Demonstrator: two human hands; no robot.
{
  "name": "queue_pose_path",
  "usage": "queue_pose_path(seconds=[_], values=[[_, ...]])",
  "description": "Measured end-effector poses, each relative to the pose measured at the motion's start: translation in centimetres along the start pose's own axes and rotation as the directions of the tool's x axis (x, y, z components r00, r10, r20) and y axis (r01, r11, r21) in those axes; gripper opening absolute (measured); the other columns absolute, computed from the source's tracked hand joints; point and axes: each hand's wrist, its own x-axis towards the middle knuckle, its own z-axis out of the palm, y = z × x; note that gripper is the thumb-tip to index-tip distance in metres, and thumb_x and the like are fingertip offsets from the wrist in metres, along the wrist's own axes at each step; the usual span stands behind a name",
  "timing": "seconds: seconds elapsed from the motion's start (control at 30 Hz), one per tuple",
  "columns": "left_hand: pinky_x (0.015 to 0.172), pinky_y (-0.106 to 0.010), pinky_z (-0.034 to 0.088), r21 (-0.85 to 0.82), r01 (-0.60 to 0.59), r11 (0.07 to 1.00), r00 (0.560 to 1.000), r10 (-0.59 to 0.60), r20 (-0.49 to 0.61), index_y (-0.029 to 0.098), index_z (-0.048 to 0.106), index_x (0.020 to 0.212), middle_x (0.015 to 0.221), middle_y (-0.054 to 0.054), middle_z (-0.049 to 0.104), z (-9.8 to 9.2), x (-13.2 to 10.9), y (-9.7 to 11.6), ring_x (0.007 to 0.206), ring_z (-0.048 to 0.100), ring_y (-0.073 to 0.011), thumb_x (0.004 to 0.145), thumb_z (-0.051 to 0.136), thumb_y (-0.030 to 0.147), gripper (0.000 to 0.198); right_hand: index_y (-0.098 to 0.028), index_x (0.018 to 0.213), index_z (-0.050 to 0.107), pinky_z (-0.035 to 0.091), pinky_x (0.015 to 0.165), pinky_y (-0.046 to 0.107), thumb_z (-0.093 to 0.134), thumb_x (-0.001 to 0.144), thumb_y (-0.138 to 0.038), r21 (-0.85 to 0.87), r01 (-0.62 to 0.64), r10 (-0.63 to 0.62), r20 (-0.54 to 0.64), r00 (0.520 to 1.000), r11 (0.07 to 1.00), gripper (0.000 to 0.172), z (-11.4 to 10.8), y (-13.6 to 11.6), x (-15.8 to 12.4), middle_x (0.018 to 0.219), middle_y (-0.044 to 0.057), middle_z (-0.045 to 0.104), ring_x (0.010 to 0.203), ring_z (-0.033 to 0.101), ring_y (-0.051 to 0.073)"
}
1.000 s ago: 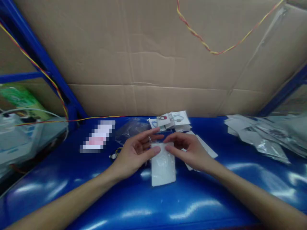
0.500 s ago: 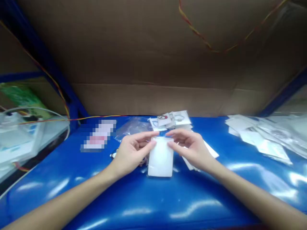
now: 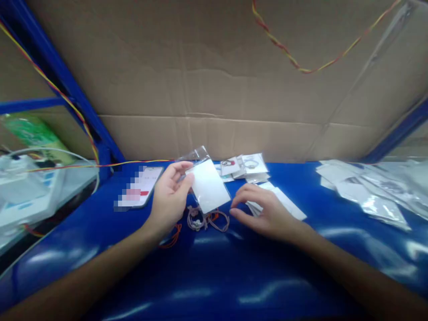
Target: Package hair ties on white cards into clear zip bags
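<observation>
My left hand point(image 3: 174, 187) pinches the left edge of a clear plastic bag with a white card point(image 3: 209, 187) in it. The bag is tilted, its see-through flap at the top. My right hand point(image 3: 257, 205) is apart from the bag, thumb and fingers curved with a gap between them and nothing held. Under and behind that hand lie several white cards point(image 3: 287, 203). Below the held bag, thin cord bracelets point(image 3: 197, 220) rest on the blue surface, and orange cords point(image 3: 174, 237) lie partly hidden by my left wrist.
Small packed bags with cards point(image 3: 252, 164) lie at the back. A phone point(image 3: 150, 187) is on the left, its screen partly pixelated. More bags and cards point(image 3: 361, 191) are piled at the right. A cardboard wall point(image 3: 214, 80) stands behind, with a twisted wire point(image 3: 287, 58) hanging across it.
My right hand has let go of the bag and moved slightly right and down. The left hand has raised and tilted the bag, uncovering the bracelets beneath.
</observation>
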Motion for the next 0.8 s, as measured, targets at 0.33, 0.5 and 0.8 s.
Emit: queue_pose_path(seconds=[0.33,0.5,0.8], values=[[0.071,-0.026,0.053,-0.053,0.054,0.997,0.998,-0.055,-0.005,0.019,0.066,0.112,0.117,-0.008,0.071,0.0,0.1,-0.4,0.101,0.068,-0.022,0.084,0.074,0.027,0.03,-0.018,0.097,0.08,0.047,0.076,0.031,0.062,0.1,-0.028,-0.164,0.187,-0.117,0.364,0.924,0.968,0.021,0.9,0.5,-0.3,0.09,0.008,0.072,0.083,0.065,0.02],[0.071,-0.026,0.053,-0.074,0.054,0.996,0.998,-0.056,-0.024,0.021,0.065,0.113,0.118,-0.007,0.071,-0.1,0.2,-0.4,0.099,0.068,-0.0208,0.085,0.073,0.027,0.029,-0.021,0.107,0.074,0.048,0.072,0.028,0.058,0.102,-0.03,-0.02,0.007,-0.002,0.253,0.967,1.0,0.019,0.3,0.6,-0.4,0.089,0.004,0.076,0.076,0.068,0.017],[0.066,-0.025,0.054,-0.034,0.129,0.991,0.988,-0.125,0.094,0.016,0.074,0.101,0.088,-0.004,0.076,-0.1,-0.7,1.1,0.077,0.069,-0.0177,0.081,0.078,0.029,0.024,-0.02,0.097,0.066,0.054,0.062,0.03,0.055,0.101,-0.045,0.31,-0.223,0.283,-0.161,0.946,0.924,0.027,-0.3,1.3,0.2,0.093,0.008,0.077,0.078,0.074,0.021]])
